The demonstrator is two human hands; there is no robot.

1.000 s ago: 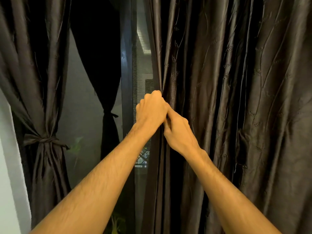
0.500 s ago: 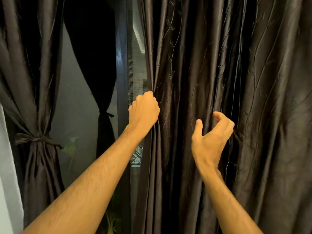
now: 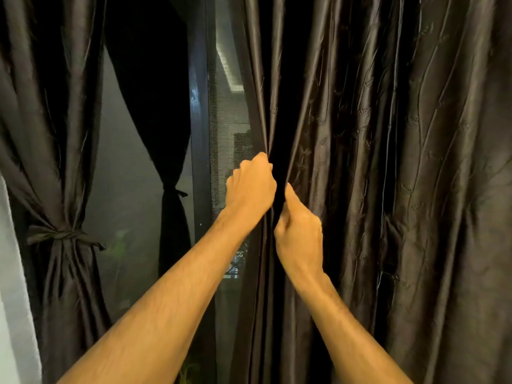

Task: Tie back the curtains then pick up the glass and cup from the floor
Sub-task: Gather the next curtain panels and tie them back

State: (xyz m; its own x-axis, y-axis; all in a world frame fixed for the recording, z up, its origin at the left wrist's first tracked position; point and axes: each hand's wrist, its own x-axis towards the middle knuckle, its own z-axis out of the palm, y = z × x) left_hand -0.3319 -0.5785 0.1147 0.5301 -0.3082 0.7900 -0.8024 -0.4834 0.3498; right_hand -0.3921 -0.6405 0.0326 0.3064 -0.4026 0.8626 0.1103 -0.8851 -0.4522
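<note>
A dark brown satin right curtain (image 3: pixel 388 189) hangs loose and fills the right half of the view. My left hand (image 3: pixel 250 187) is fisted around its left edge at mid height. My right hand (image 3: pixel 297 236) sits just below and to the right, fingers closed on folds of the same curtain, thumb pointing up. The left curtain (image 3: pixel 52 134) is gathered and bound by a knotted tie-back (image 3: pixel 62 235). No glass or cup is in view.
A dark window frame post (image 3: pixel 198 134) stands between the curtains, with a mesh screen (image 3: pixel 224 151) beside it. The glass reflects a tied curtain (image 3: pixel 169 200). A white wall (image 3: pixel 11 286) runs down the far left edge. Green plant leaves (image 3: pixel 119 245) show dimly behind the glass.
My right hand, spread open out to the right half a second ago, has come back left and closed on the curtain beside my left hand. My left hand kept its grip.
</note>
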